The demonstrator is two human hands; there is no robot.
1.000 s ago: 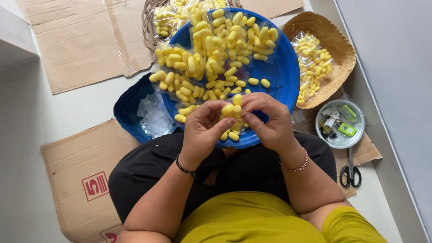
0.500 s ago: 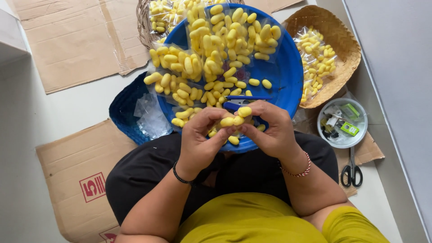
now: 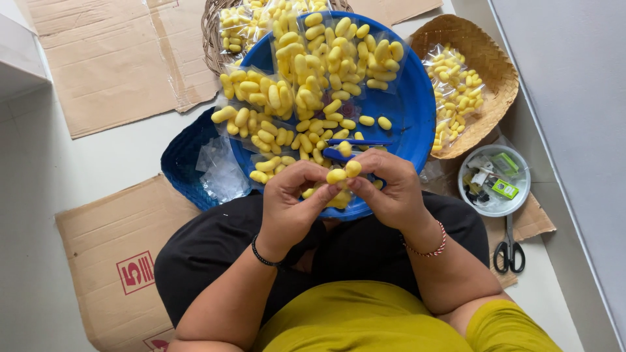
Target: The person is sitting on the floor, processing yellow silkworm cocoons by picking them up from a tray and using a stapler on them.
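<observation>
where the two hands meet over the near rim of the round blue tray (image 3: 417, 117), two small yellow cocoons (image 3: 344, 173) are pinched between the fingertips. the left hand (image 3: 290, 205) is curled with its grip narrow, thumb and forefinger closed on the cocoon at the left; a black band is worn on its wrist. the right hand (image 3: 391, 192) is closed in the same tight way on the cocoon at the right, and a red beaded bracelet is seen on its wrist. the two cocoons are held touching each other, just above the tray's edge. the tray is piled with loose yellow cocoons and clear packets (image 3: 251, 98) filled with them. a woven basket (image 3: 486, 58) with more packets is set to the right of the tray, touching it. a small white bowl (image 3: 499, 205) of odd bits is placed near the right forearm, and black scissors (image 3: 508, 251) are laid just below it. a dark blue basket (image 3: 179, 163) with clear plastic bags is tucked under the tray's left side. flattened cardboard (image 3: 111, 58) is spread on the floor.
</observation>
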